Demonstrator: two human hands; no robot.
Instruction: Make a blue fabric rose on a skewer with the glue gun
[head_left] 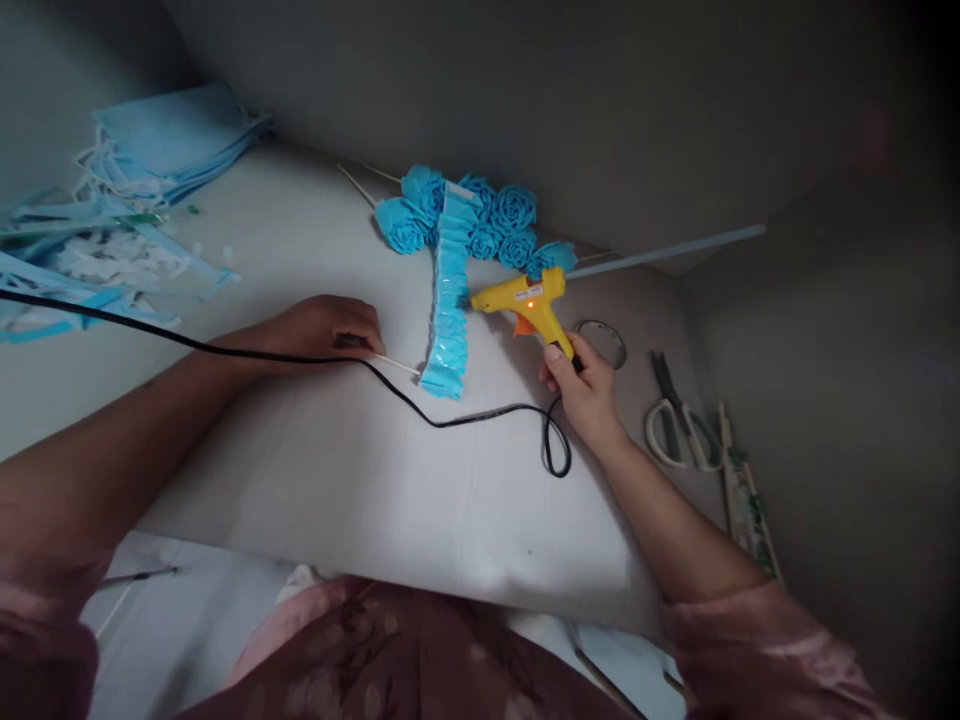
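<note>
Evidently R grip (581, 388) clamped on yellow plastic glue gun (523, 294); pleated light-blue strip (450, 310) L of that grip. L grip (337, 328) pinches thin pale stick (397, 364), prob. steadying strip.

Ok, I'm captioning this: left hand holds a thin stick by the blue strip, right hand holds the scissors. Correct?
Not quite: in the head view the right hand holds a yellow glue gun, while the scissors lie on the table. The left hand does hold a thin stick by the blue strip.
</note>
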